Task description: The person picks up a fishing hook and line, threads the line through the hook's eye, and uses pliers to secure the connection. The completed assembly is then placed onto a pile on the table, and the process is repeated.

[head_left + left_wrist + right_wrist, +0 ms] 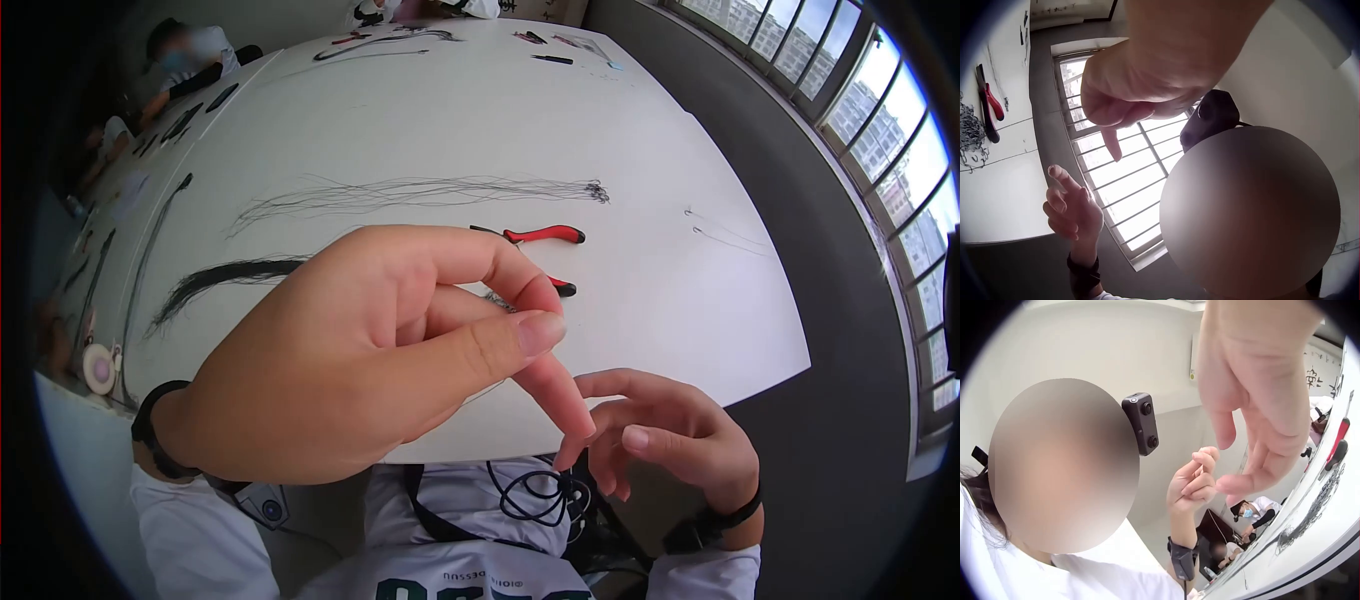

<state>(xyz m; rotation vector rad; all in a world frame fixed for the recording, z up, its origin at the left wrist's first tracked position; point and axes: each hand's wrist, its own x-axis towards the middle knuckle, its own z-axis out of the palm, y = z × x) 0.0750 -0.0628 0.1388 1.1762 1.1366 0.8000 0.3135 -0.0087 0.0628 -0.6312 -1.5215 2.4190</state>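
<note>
My left hand [340, 350] is raised over the near side of the table, thumb tip pressed against the curled index finger. Whatever lies between those fingertips, I cannot tell. Lower and to the right, my right hand [680, 440] hangs past the table edge with thumb and fingers apart, nothing visible between them. Its fingertips overlap the left hand's lower fingers in the head view. Behind the left hand lie red-and-black-handled pliers [548, 234], partly covered. A pile of small dark hooks [971, 134] sits beside them in the left wrist view.
Across the white table [690, 300] lie a bundle of fine lines with hooks [598, 191], a dark bundle of strands [225, 280] and two loose hooked lines [695, 230]. A coiled black cable [540, 497] rests at my lap. Another person [190, 60] sits far left.
</note>
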